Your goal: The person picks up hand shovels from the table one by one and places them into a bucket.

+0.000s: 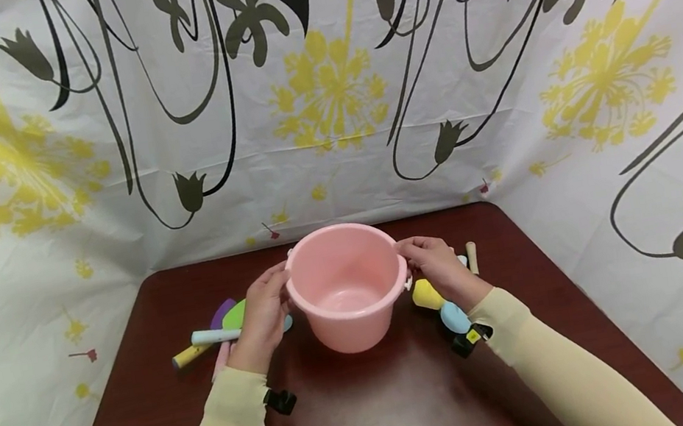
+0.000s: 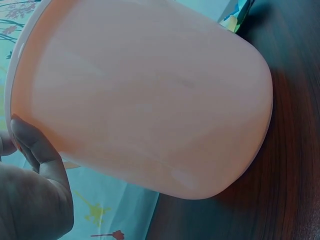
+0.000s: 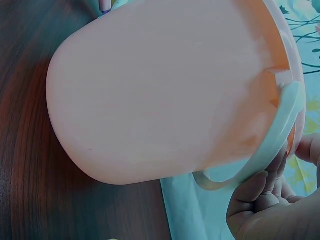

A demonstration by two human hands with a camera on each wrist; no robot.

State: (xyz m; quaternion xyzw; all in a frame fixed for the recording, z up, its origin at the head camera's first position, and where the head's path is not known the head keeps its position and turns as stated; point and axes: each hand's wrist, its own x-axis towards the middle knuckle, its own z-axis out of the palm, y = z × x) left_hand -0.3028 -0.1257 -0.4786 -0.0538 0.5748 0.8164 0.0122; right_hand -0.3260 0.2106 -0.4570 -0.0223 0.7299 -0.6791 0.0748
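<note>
A pink bucket is in the middle of the head view, its mouth facing up and nothing visible inside. At the left of its rim, my left hand grips the edge with thumb and fingers. On the opposite side my right hand pinches the rim. The bucket's white handle hangs down by the right fingers in the right wrist view. Smooth pink wall fills most of the left wrist view. Whether the base touches the table cannot be told.
Left of the bucket lie several toy-like pieces with handles, among them a white handle, a yellow handle and a green piece. Yellow and light blue pieces lie by my right wrist. Patterned cloth surrounds the dark wooden table.
</note>
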